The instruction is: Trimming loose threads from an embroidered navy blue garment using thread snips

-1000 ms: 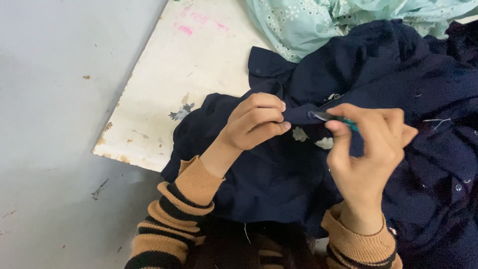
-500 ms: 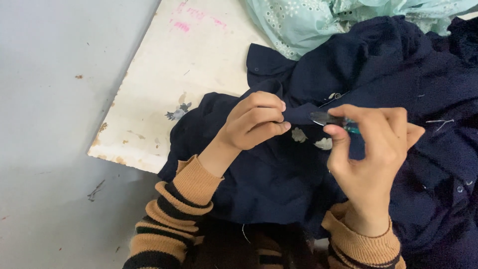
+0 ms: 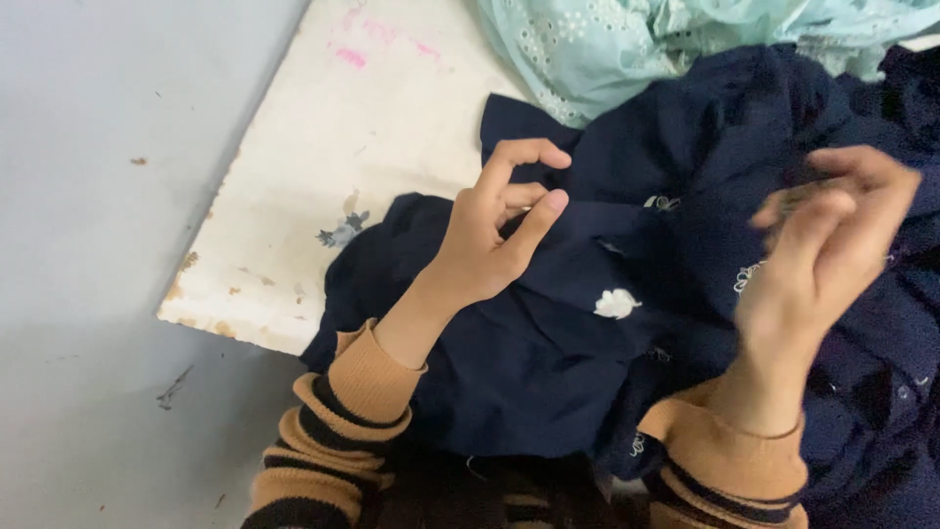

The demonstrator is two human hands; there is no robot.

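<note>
Cloth (image 3: 529, 362), dark navy with small white embroidered flowers, lies bunched across the person's lap and the white board (image 3: 323, 196). Left hand (image 3: 490, 240) hovers over it, fingers loosely spread, holding nothing. Right hand (image 3: 822, 255) is raised and blurred; its grip cannot be told. Mint lace fabric (image 3: 627, 49) sits beyond, touching the navy cloth. Grey floor (image 3: 88, 245) to the left.

No packages, labels, signs or screens in view.
</note>
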